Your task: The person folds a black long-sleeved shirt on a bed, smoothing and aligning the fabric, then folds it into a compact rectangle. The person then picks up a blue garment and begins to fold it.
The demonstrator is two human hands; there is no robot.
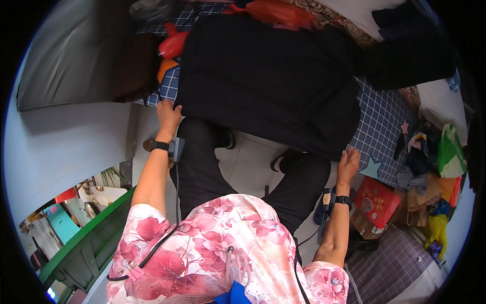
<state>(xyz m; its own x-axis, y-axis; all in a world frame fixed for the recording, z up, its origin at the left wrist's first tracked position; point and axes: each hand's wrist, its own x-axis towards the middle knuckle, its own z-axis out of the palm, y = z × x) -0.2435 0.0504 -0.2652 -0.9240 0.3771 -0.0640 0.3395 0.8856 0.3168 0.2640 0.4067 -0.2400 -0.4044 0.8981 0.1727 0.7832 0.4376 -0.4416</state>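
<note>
A large black cloth, perhaps a garment, lies spread over a blue-and-white checked bed cover, its near edge hanging by my knees. At its near left corner, the thumb and fingers of my left hand pinch the edge. My right hand has its fingertips on the near right corner, where the fabric bunches into folds. Both arms reach forward on either side of my legs. Part of the cloth's right side is rumpled, and its far edge meets a red plastic bag.
A red hair dryer lies left of the cloth. Further right are a dark folded cloth, a green-and-white bag and a red box. A grey hanging cover stands at the left, above a green rail.
</note>
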